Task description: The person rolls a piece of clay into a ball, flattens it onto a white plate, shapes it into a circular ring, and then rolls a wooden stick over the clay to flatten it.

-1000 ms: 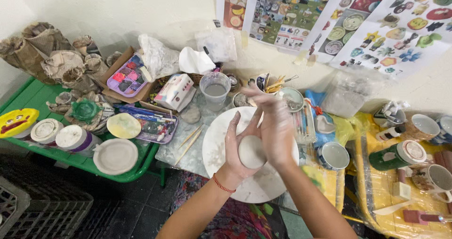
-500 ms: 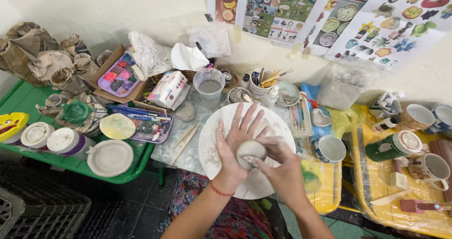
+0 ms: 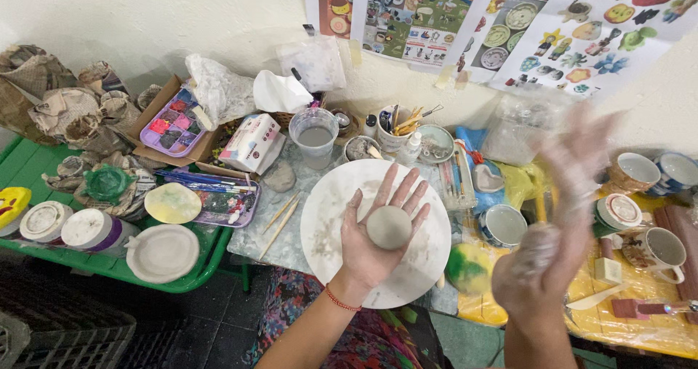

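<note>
Clay ball (image 3: pixel 388 227) on open left palm (image 3: pixel 378 231)

Matt smooth grey clay ball (image 3: pixel 388 227), chalky white round board (image 3: pixel 327 216), crumpled newspaper (image 3: pixel 51 100)

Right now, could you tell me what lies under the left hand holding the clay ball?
Under the left hand with the clay ball lies a round white board, smeared grey. The part beneath the palm and wrist is covered.
</note>
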